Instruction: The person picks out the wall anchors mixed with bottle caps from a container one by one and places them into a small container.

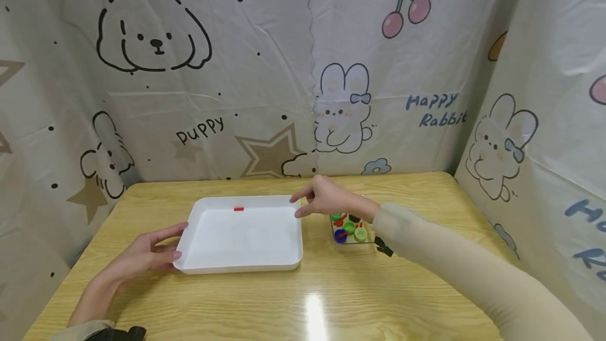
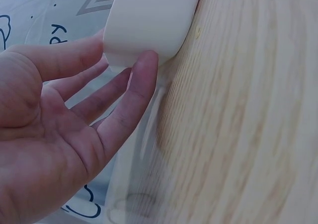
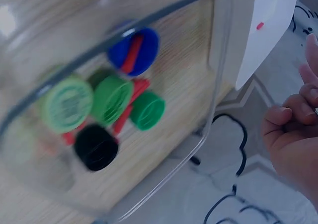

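A shallow white tray (image 1: 246, 241) lies on the table, with one small red stick (image 1: 239, 209) inside near its back wall. My left hand (image 1: 142, 252) holds the tray at its left end. In the left wrist view, fingertips (image 2: 147, 62) rest against the tray's outer wall, and another digit meets the rim. Over the tray's back right corner is my right hand (image 1: 326, 196), thumb and index finger apart with nothing visible between them. Its other fingers (image 3: 298, 107) are bent. Under the right forearm, a clear box (image 1: 352, 243) is partly hidden.
Inside the clear box are a blue cap (image 3: 117, 55), green caps (image 3: 149, 112), a light green cap (image 3: 67, 105), a black cap (image 3: 96, 147) and several red sticks. A patterned cloth (image 1: 265, 67) hangs behind and beside the wooden table (image 1: 265, 309).
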Demonstrator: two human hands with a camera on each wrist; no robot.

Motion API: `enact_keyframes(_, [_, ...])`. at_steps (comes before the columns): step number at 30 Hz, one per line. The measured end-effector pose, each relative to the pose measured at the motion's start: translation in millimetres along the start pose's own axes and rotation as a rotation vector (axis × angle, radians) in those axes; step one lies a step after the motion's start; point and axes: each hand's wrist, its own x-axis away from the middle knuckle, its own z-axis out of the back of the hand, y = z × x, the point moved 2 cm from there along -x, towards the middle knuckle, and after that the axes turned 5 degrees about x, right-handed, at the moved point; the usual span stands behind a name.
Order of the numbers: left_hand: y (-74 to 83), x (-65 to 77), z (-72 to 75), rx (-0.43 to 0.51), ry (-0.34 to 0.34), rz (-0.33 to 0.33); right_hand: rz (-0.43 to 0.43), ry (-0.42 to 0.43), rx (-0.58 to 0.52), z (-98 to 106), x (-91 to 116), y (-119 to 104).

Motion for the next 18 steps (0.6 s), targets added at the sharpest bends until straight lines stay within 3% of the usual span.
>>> enact_keyframes(9, [-2.0, -1.0, 0.3, 0.011, -0.016, -0.015, 0.056, -0.022, 0.054, -27, -59, -20])
enact_keyframes(18, [2.0, 0.5, 0.6, -0.039, -0.006, -0.027, 0.015, -0.092, 0.138, -54, -110, -28])
